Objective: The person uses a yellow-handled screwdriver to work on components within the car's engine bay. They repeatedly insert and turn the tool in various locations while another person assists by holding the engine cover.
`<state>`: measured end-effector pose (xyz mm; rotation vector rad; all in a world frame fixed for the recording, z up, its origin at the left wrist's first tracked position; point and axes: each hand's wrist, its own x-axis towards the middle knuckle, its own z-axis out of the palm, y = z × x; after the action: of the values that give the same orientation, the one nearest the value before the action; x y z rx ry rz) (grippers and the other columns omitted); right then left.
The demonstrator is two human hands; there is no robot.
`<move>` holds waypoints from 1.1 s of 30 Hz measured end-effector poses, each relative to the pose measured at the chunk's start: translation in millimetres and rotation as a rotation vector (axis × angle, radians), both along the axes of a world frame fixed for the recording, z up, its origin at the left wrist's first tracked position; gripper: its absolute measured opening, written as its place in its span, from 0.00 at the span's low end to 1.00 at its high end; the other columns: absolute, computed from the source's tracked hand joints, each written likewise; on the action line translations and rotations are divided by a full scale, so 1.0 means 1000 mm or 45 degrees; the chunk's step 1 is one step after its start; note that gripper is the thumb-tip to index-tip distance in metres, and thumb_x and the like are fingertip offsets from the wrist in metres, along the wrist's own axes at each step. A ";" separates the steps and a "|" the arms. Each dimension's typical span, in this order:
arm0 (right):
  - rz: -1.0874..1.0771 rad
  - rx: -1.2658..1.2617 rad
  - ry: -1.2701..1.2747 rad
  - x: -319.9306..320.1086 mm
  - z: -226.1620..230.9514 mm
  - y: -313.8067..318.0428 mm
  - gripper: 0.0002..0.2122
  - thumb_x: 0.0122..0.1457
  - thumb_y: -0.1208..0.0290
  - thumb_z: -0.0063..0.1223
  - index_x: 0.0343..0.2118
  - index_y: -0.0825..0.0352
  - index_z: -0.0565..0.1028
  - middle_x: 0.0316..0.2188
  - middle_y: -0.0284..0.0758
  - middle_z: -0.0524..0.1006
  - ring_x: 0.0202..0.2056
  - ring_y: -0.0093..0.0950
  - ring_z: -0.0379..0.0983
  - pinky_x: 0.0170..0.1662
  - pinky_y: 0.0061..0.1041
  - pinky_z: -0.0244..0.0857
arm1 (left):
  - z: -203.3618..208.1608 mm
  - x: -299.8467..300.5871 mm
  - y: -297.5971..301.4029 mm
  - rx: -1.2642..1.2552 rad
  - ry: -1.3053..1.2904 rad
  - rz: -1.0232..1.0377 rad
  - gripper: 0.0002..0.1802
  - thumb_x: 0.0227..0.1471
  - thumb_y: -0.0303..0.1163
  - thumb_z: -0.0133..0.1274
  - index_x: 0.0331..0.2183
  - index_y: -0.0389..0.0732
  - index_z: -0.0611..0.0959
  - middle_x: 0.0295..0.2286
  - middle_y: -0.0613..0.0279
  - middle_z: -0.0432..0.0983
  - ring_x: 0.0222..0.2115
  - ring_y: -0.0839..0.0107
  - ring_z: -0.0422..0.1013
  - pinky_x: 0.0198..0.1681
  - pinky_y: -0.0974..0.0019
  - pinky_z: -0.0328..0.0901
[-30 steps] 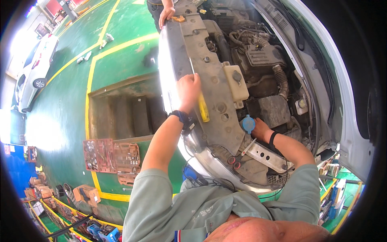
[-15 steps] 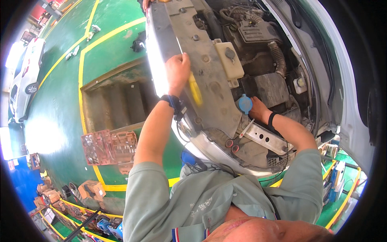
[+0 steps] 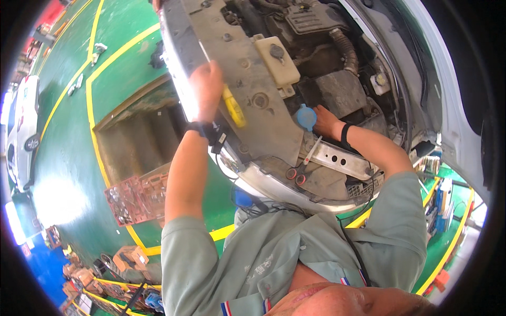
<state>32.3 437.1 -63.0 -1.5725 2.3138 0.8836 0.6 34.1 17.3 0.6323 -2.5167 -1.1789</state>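
My left hand [image 3: 207,90] is closed at the front edge of the car's engine bay, by the long dark cover panel [image 3: 255,102]. What it grips, if anything, cannot be made out. Just right of it, a yellow tool handle [image 3: 233,107] lies on the panel. Farther right, my right hand [image 3: 327,123] reaches into the bay, its fingers curled against a round blue cap [image 3: 305,117] that partly hides them. Below the cap are scissors [image 3: 296,176] with red-ringed handles. A black band circles my right wrist, and a dark device is strapped to the left.
A cream reservoir [image 3: 279,66] with a dark cap stands behind the panel. The battery cover [image 3: 336,95] lies beyond my right hand. Left of the car are a floor pit [image 3: 139,139] and a red tool case [image 3: 138,199]. Another person's hand [image 3: 156,4] shows at the top.
The whole view has shifted, moving the engine bay leftward and upward in the picture. Both my hands keep nearly the same places on the car.
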 end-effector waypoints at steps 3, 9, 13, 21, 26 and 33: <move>-0.013 0.071 -0.036 0.000 0.004 -0.001 0.10 0.59 0.60 0.54 0.32 0.56 0.84 0.36 0.32 0.79 0.42 0.32 0.74 0.45 0.33 0.60 | -0.003 -0.003 0.000 -0.110 -0.006 0.006 0.27 0.59 0.53 0.44 0.25 0.45 0.88 0.22 0.56 0.81 0.30 0.54 0.79 0.37 0.54 0.69; 0.015 0.044 0.037 0.003 0.002 -0.002 0.10 0.59 0.60 0.53 0.31 0.56 0.85 0.35 0.31 0.79 0.41 0.31 0.73 0.43 0.32 0.59 | 0.002 -0.002 -0.001 -0.057 -0.077 -0.010 0.27 0.59 0.53 0.46 0.30 0.42 0.89 0.27 0.48 0.83 0.34 0.47 0.79 0.41 0.49 0.69; 0.028 0.017 0.055 0.006 0.016 -0.002 0.11 0.60 0.61 0.52 0.31 0.58 0.85 0.34 0.32 0.79 0.41 0.31 0.74 0.45 0.33 0.60 | 0.003 -0.002 0.003 -0.074 -0.056 0.013 0.27 0.60 0.51 0.45 0.24 0.44 0.89 0.23 0.56 0.83 0.30 0.54 0.79 0.36 0.54 0.69; -0.015 0.007 0.036 0.007 0.019 -0.004 0.13 0.62 0.62 0.50 0.39 0.61 0.83 0.38 0.33 0.80 0.42 0.32 0.75 0.47 0.33 0.61 | 0.010 -0.001 0.006 -0.127 -0.121 0.015 0.27 0.59 0.52 0.44 0.25 0.46 0.89 0.23 0.60 0.82 0.30 0.57 0.79 0.37 0.55 0.68; -0.019 0.019 0.045 0.008 0.014 -0.003 0.11 0.60 0.63 0.51 0.37 0.61 0.83 0.36 0.32 0.79 0.42 0.32 0.74 0.47 0.33 0.61 | 0.009 -0.002 0.005 -0.133 -0.144 0.005 0.27 0.59 0.52 0.43 0.25 0.46 0.89 0.22 0.61 0.82 0.30 0.57 0.78 0.37 0.56 0.68; 0.012 0.022 0.052 0.004 0.012 -0.002 0.12 0.62 0.63 0.50 0.39 0.62 0.82 0.37 0.32 0.80 0.42 0.31 0.76 0.46 0.32 0.62 | 0.006 -0.002 0.002 -0.116 -0.135 0.026 0.27 0.59 0.53 0.43 0.25 0.46 0.89 0.23 0.61 0.82 0.31 0.57 0.78 0.39 0.55 0.68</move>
<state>36.7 434.6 -51.4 -1.5737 2.3220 0.9443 -1.6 35.8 23.3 0.7126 -2.6278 -1.0432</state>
